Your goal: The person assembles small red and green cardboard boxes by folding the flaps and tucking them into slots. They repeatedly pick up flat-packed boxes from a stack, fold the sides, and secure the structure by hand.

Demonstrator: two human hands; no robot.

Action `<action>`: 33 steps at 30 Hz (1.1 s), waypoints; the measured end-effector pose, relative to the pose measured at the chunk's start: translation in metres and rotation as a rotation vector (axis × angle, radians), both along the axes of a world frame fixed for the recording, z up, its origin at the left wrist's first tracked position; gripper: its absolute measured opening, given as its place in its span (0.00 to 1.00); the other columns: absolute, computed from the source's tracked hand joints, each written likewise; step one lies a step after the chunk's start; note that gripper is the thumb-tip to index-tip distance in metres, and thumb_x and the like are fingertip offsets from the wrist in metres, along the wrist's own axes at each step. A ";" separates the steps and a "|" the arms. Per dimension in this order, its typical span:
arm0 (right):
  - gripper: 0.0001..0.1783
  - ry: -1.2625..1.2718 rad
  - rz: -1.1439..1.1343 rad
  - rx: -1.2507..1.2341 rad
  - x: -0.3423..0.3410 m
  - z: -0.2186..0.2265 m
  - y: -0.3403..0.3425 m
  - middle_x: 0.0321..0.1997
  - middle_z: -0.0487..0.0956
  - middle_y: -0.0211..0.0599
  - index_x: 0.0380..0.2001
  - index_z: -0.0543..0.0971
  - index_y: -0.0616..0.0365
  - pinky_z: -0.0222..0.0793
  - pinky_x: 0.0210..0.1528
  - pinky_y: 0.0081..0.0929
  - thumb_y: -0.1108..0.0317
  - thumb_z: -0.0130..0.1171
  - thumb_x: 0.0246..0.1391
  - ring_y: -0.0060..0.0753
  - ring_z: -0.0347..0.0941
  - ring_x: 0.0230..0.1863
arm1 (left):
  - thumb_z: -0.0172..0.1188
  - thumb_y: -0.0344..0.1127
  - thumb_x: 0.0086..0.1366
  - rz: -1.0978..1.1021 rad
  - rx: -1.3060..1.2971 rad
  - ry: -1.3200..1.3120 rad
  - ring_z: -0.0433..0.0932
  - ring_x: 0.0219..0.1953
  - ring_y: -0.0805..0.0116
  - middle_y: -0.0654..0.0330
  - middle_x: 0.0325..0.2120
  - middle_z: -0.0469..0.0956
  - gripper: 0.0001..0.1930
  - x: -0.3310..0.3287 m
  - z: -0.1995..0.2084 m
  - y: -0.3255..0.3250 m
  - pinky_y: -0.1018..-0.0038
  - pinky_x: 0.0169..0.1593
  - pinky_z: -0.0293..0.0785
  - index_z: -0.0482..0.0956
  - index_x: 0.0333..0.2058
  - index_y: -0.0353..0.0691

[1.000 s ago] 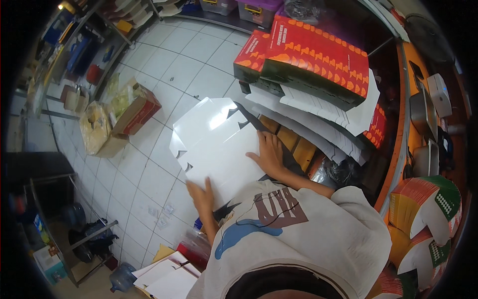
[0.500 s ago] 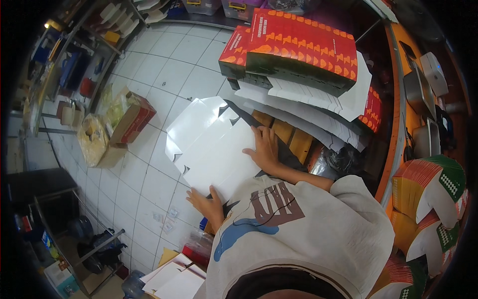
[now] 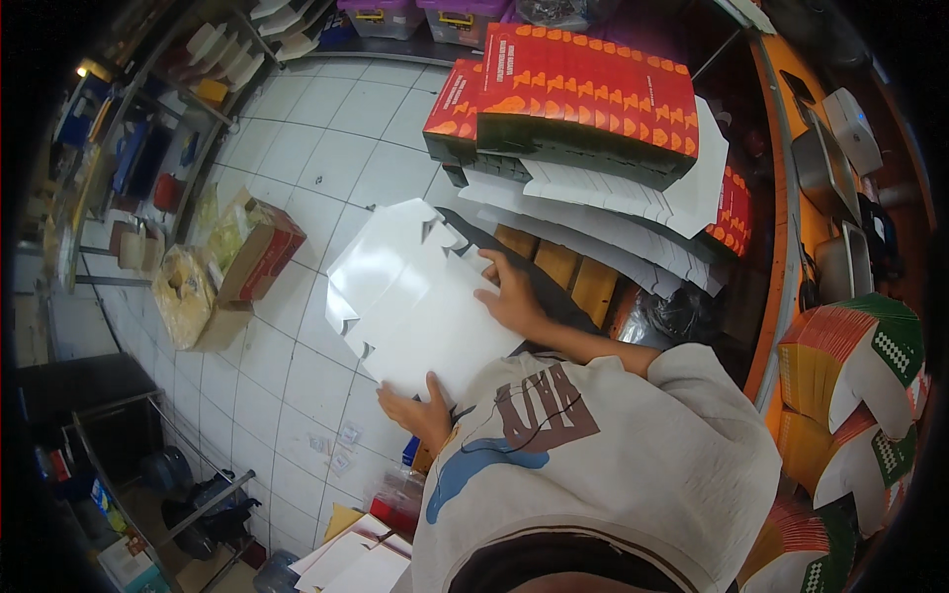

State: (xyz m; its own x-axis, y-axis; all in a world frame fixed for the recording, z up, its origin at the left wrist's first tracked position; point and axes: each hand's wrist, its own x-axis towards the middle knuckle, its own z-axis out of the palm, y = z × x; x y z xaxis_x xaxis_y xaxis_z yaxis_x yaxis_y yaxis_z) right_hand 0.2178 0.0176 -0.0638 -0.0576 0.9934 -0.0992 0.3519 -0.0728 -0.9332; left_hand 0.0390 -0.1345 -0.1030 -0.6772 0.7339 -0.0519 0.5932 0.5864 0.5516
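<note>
A flat white cardboard box blank (image 3: 415, 306), with slots and flaps cut along its edges, lies over my lap, its far end above the tiled floor. My right hand (image 3: 512, 296) grips its right side, thumb on the white face and fingers at the edge. At the lower left edge, my left hand (image 3: 420, 407) holds the blank between thumb and fingers; part of those fingers is hidden. Small tabs by the slots stand slightly bent up. Just beyond my right hand rises a stack of red and white printed box blanks (image 3: 588, 94).
An open carton (image 3: 269, 252) and a plastic-wrapped bundle (image 3: 185, 292) stand on the tiled floor to the left. Wooden slats (image 3: 559, 267) lie under the stack. Green and orange box blanks (image 3: 840, 366) pile up at right. White card sheets (image 3: 356, 558) lie at the lower left.
My hands have come slightly closer together on the blank. Its slotted edges and tabs look more bent up than before. The whole view has shifted a little.
</note>
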 end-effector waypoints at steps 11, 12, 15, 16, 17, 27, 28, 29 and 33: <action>0.11 -0.018 0.288 0.212 0.026 0.020 0.050 0.34 0.79 0.40 0.38 0.79 0.64 0.70 0.40 0.29 0.72 0.59 0.49 0.38 0.76 0.37 | 0.66 0.33 0.54 0.031 0.416 -0.617 0.71 0.33 0.70 0.58 0.30 0.72 0.18 -0.032 0.058 0.032 0.76 0.37 0.69 0.71 0.40 0.30; 0.13 -0.204 0.290 0.343 0.015 0.018 0.044 0.34 0.78 0.49 0.38 0.78 0.66 0.70 0.40 0.35 0.71 0.57 0.48 0.46 0.76 0.36 | 0.64 0.30 0.54 -0.041 0.343 -0.518 0.69 0.28 0.74 0.61 0.26 0.71 0.14 -0.034 0.052 0.033 0.78 0.32 0.67 0.72 0.37 0.30; 0.18 -0.635 0.410 0.364 -0.018 0.014 0.015 0.37 0.77 0.56 0.44 0.76 0.68 0.71 0.44 0.34 0.71 0.53 0.49 0.41 0.76 0.42 | 0.62 0.32 0.56 -0.361 0.144 -0.197 0.67 0.18 0.71 0.60 0.15 0.67 0.11 -0.020 0.047 0.051 0.75 0.24 0.64 0.69 0.28 0.33; 0.20 -0.816 0.393 0.518 -0.024 0.003 0.004 0.42 0.76 0.56 0.46 0.74 0.70 0.68 0.49 0.35 0.70 0.52 0.49 0.43 0.74 0.46 | 0.62 0.36 0.56 -0.390 0.115 -0.223 0.68 0.18 0.69 0.58 0.14 0.67 0.13 -0.009 0.047 0.063 0.74 0.24 0.65 0.69 0.29 0.33; 0.23 -0.996 0.377 0.673 -0.030 -0.016 -0.008 0.46 0.75 0.57 0.47 0.73 0.72 0.66 0.54 0.35 0.69 0.51 0.48 0.46 0.72 0.50 | 0.63 0.39 0.57 -0.413 0.085 -0.251 0.69 0.17 0.67 0.57 0.13 0.67 0.15 0.002 0.048 0.070 0.73 0.24 0.66 0.69 0.29 0.34; 0.24 -0.592 0.438 0.719 -0.027 0.044 -0.002 0.49 0.74 0.55 0.49 0.70 0.71 0.70 0.53 0.30 0.70 0.54 0.47 0.45 0.72 0.52 | 0.42 0.50 0.71 -0.360 0.292 -1.161 0.74 0.36 0.70 0.54 0.45 0.70 0.27 -0.007 0.067 0.090 0.77 0.37 0.71 0.61 0.58 0.32; 0.23 -0.504 0.459 0.784 -0.036 0.057 -0.006 0.49 0.75 0.53 0.49 0.71 0.70 0.68 0.55 0.34 0.70 0.53 0.49 0.44 0.73 0.52 | 0.42 0.49 0.71 -0.202 0.397 -1.226 0.75 0.38 0.69 0.53 0.46 0.70 0.27 -0.004 0.074 0.095 0.76 0.39 0.72 0.61 0.59 0.32; 0.23 -0.586 0.557 0.884 -0.043 0.067 -0.010 0.49 0.75 0.50 0.49 0.72 0.69 0.64 0.59 0.40 0.69 0.52 0.50 0.42 0.73 0.52 | 0.42 0.48 0.72 -0.040 0.504 -1.281 0.75 0.39 0.68 0.53 0.47 0.70 0.27 -0.001 0.086 0.100 0.75 0.40 0.72 0.60 0.60 0.33; 0.24 -0.402 0.631 1.114 -0.059 0.122 -0.006 0.46 0.75 0.41 0.50 0.74 0.59 0.53 0.66 0.46 0.64 0.54 0.48 0.42 0.71 0.50 | 0.43 0.38 0.69 0.108 0.752 -1.094 0.75 0.44 0.64 0.52 0.43 0.74 0.20 -0.020 0.131 0.107 0.73 0.47 0.74 0.69 0.52 0.29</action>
State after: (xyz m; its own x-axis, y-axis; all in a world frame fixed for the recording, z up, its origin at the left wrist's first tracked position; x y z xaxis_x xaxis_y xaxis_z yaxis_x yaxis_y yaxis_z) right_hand 0.1593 0.0119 0.0587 -0.6909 0.3697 0.6213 0.3053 0.9282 -0.2129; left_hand 0.0192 -0.0274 0.0281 -0.6029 0.7691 -0.2119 -0.3904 -0.0529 0.9191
